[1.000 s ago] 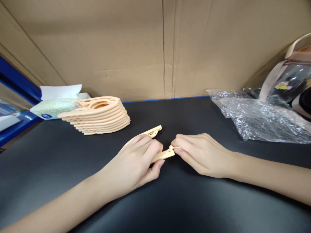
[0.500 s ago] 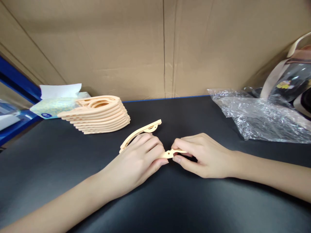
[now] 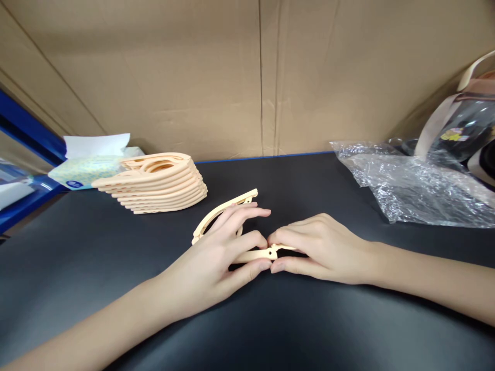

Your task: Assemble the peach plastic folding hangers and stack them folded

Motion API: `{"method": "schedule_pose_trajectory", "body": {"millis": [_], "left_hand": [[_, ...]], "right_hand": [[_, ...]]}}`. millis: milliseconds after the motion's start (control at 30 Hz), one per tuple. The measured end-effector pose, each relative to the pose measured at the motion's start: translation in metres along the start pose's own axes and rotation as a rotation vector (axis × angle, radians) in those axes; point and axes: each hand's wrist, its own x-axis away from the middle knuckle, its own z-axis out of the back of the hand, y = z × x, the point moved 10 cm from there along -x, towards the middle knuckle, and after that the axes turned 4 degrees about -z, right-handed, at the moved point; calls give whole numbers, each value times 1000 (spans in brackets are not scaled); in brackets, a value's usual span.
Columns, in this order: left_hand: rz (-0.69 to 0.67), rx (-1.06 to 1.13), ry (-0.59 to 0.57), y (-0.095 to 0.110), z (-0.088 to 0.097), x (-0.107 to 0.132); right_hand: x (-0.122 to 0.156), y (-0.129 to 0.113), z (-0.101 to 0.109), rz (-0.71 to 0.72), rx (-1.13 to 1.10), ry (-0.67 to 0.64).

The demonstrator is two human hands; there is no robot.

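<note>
A cream plastic folding hanger (image 3: 253, 255) lies under my left hand (image 3: 211, 260). Its curved far arm (image 3: 216, 211) arches beyond my knuckles. The straight near arm ends in a rounded tip with a small hole, pinched between my left thumb and index finger, while the other left fingers are lifted and spread. My right hand (image 3: 328, 250) pinches a thin cream piece (image 3: 285, 247) against that tip. My right fingers cover most of the piece, so I cannot tell whether it is joined to the hanger.
Behind on the left is a stack of cream folded hangers (image 3: 166, 188), beside a tissue pack (image 3: 88, 167). Crumpled clear plastic (image 3: 421, 185) and a transparent bag (image 3: 472, 123) lie at the right. Cardboard (image 3: 193, 77) stands behind the black tabletop (image 3: 294, 330).
My left fingers have lifted and spread, uncovering more of the near arm. The pinched tip has dropped slightly toward me, and my right fingertips have shifted slightly left against it.
</note>
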Motion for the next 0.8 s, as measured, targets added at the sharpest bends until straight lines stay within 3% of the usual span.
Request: {"method": "schedule_pose_trajectory", "body": {"millis": [167, 300, 533, 800], "left_hand": [[119, 163, 131, -12, 14, 3], [253, 123, 257, -31, 25, 5], [277, 67, 161, -41, 11, 11], [290, 182, 115, -44, 12, 7]], "right_hand": [[1, -1, 0, 15, -4, -11], [1, 0, -1, 3, 10, -11], [1, 3, -3, -5, 0, -32], [2, 5, -5, -29, -1, -29]]}}
